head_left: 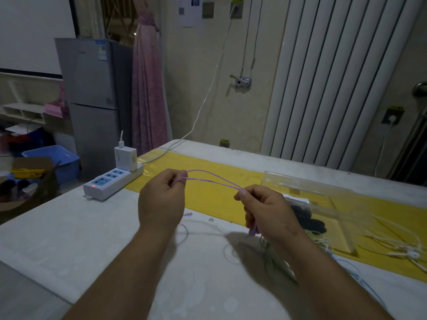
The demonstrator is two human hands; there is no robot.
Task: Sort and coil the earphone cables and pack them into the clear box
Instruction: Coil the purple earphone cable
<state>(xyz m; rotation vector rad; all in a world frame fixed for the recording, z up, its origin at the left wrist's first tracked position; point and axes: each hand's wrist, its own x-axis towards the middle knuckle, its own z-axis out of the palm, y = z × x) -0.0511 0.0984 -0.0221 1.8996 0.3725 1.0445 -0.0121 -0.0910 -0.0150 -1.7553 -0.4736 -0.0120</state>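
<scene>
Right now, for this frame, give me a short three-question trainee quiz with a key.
1. True or false: the left hand and right hand both hold the purple cable.
2. Fill in: the clear box rests on a ___ strip of the table.
3. The power strip lies: A) left of the hands, B) inside the box, C) on the floor.
Key: 1 true; 2 yellow; 3 A.

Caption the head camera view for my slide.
Left hand and right hand pinch a doubled purple earphone cable above the table, near the clear box.
</scene>
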